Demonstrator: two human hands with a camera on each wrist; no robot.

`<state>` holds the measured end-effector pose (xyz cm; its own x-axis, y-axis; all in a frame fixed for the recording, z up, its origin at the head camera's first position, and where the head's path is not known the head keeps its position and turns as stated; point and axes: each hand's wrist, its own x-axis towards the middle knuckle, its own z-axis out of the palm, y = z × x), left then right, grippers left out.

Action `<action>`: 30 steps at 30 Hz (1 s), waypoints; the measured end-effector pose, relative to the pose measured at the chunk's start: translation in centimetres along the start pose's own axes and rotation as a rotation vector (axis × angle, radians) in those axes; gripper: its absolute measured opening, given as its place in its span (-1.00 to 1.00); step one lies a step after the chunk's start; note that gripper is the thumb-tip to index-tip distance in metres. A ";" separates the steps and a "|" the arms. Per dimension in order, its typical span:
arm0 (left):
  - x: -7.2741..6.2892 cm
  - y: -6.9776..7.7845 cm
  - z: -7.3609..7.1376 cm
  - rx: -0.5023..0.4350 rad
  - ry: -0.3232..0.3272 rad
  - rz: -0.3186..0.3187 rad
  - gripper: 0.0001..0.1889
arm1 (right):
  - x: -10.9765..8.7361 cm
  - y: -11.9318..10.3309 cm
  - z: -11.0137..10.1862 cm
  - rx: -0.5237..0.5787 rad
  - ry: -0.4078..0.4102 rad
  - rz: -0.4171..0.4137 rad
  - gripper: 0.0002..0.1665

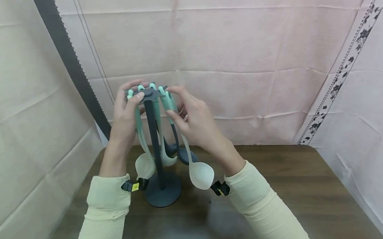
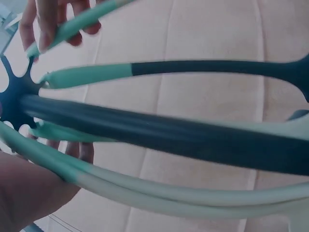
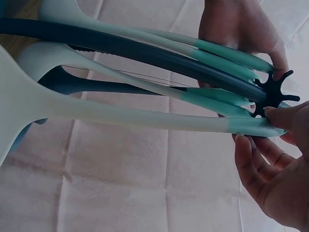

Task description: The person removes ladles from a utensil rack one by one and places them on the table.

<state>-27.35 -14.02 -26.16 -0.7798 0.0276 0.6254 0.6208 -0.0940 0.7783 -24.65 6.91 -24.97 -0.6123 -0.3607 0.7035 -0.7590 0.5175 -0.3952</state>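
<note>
A dark utensil rack (image 1: 154,139), with a round base and star-shaped hooked top, stands on the table. Several kitchen utensils with teal handle ends hang from it, some with white heads and some dark. At the left of the top, my left hand (image 1: 122,115) holds the rack, thumb on the hook plate and fingers behind. My right hand (image 1: 195,119) pinches the teal handle of a white ladle (image 1: 201,175) near a hook on the right. Beside it hangs a dark-headed utensil (image 1: 187,157). Another white-headed utensil (image 1: 145,166) hangs below my left hand.
The rack is on a brown wooden table (image 1: 276,196), towards its back left. Pale cloth (image 1: 226,53) hangs behind and on both sides. Dark straps with cameras (image 1: 135,185) sit at both wrists.
</note>
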 end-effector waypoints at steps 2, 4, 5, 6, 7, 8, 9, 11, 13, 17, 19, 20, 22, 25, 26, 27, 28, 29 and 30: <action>-0.3 0.3 0.2 0.011 0.038 0.057 -0.51 | 0.0 0.0 0.1 0.007 -0.001 -0.003 -0.37; -0.4 0.5 0.6 0.046 0.055 0.118 -0.47 | 0.1 0.0 0.3 0.015 0.005 -0.011 -0.38; -0.5 0.6 0.8 0.065 0.060 0.138 -0.44 | 0.1 0.0 0.4 0.017 0.010 -0.017 -0.38; -0.5 0.6 1.1 0.092 0.067 0.153 -0.41 | 0.1 0.1 0.5 0.019 0.017 -0.022 -0.38; -0.6 0.6 1.3 0.123 0.074 0.158 -0.40 | 0.2 0.2 0.7 0.020 0.026 -0.027 -0.38; -0.6 0.6 1.6 0.154 0.082 0.157 -0.39 | 0.2 0.3 0.7 0.018 0.036 -0.030 -0.39; -0.6 0.5 1.8 0.187 0.091 0.148 -0.39 | 0.2 0.3 0.8 0.018 0.045 -0.033 -0.39; -0.6 0.3 2.1 0.234 0.119 0.127 -0.41 | 0.1 0.5 0.9 0.012 0.056 -0.035 -0.40; -0.6 0.1 2.2 0.267 0.142 0.120 -0.43 | 0.0 0.6 0.9 0.010 0.060 -0.038 -0.40; -0.4 -0.1 2.2 0.261 0.147 0.141 -0.45 | 0.0 0.7 0.7 0.021 0.055 -0.054 -0.39; -0.4 -0.2 2.2 0.246 0.142 0.156 -0.44 | 0.0 0.7 0.6 0.029 0.051 -0.059 -0.39; -0.3 -0.2 2.2 0.237 0.139 0.162 -0.44 | 0.0 0.7 0.5 0.032 0.049 -0.062 -0.40; -0.3 -0.2 2.3 0.217 0.131 0.166 -0.44 | 0.0 0.7 0.3 0.034 0.043 -0.060 -0.40; -0.3 -0.1 2.3 0.201 0.104 0.165 -0.44 | 0.1 0.7 0.0 0.039 0.039 -0.061 -0.41; -0.3 0.0 2.3 0.201 0.095 0.161 -0.44 | 0.1 0.6 0.0 0.037 0.038 -0.062 -0.41; -0.3 0.0 2.2 0.198 0.085 0.158 -0.44 | 0.1 0.7 -0.1 0.037 0.038 -0.062 -0.41; -0.3 0.1 2.2 0.196 0.076 0.157 -0.44 | 0.1 0.6 -0.1 0.036 0.038 -0.063 -0.42; -0.3 0.2 2.1 0.195 0.070 0.157 -0.43 | 0.2 0.6 -0.2 0.034 0.038 -0.064 -0.42; -0.3 0.2 2.1 0.193 0.067 0.156 -0.43 | 0.2 0.6 -0.2 0.031 0.038 -0.066 -0.42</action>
<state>-26.84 -11.95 -26.05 -0.6730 -0.0388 0.7386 0.7329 0.1001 0.6730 -25.18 7.34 -24.94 -0.5526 -0.3631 0.7502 -0.8040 0.4695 -0.3650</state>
